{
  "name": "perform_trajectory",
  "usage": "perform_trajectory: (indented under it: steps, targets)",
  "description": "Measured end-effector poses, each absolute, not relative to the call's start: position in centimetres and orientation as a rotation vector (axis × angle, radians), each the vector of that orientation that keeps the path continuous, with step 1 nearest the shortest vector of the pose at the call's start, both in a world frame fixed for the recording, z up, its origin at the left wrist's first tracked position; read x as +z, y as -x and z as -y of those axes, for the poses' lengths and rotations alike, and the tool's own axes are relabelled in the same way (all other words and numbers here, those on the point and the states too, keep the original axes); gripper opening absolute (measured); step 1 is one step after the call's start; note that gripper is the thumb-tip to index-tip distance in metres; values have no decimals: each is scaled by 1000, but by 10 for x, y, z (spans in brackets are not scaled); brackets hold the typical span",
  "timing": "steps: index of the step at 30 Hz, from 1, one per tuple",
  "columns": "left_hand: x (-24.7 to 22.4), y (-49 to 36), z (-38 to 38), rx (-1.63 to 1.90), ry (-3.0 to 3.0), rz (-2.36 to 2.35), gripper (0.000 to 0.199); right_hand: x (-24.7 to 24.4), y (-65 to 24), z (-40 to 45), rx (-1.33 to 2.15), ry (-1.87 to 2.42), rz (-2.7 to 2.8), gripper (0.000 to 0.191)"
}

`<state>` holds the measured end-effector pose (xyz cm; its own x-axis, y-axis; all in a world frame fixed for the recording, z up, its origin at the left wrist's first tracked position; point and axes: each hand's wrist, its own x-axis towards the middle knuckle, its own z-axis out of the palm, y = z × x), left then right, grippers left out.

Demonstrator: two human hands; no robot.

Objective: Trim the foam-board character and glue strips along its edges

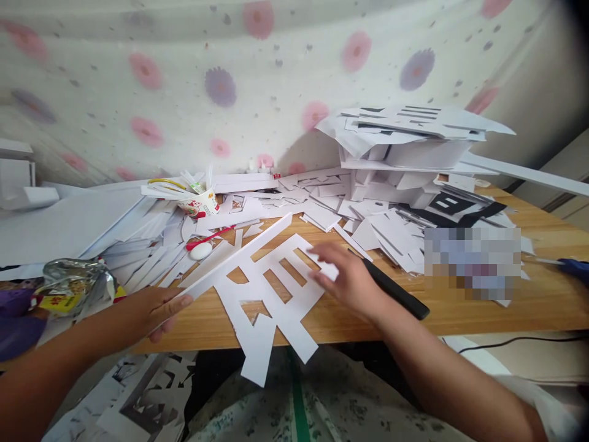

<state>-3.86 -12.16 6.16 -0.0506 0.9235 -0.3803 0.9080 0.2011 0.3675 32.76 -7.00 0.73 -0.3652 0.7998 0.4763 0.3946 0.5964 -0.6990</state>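
A white board with several cut-out openings (292, 313) lies on the table in front of me, its lower ends jutting over the front edge. Along its upper left side runs a long white strip (251, 250), tilted up on edge; I cannot tell whether the two are joined. My left hand (169, 312) is closed on the strip's near end, thumb on top. Over the board's right part is my right hand (343, 276), fingers bent and spread apart, holding nothing visible. Whether its fingertips touch the board is unclear. A long black bar (400, 291) lies beside my right wrist.
White offcuts (322, 212) cover the back of the wooden table (547, 301). A paper cup with scraps (202, 204) stands back left, near a red-handled tool (211, 237). A layered white model (405, 153) rises back right. A foil packet (76, 283) lies at left.
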Motion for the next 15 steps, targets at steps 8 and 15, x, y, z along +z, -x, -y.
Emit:
perform_trajectory:
  steps: [8,15]
  targets:
    - [74,16,97,-200,-1696,-1762,45,8,-286,-44,944,1206,1691,33]
    - [67,13,85,-188,-1640,-1732,43,-36,-282,-61,924,1235,1700,20]
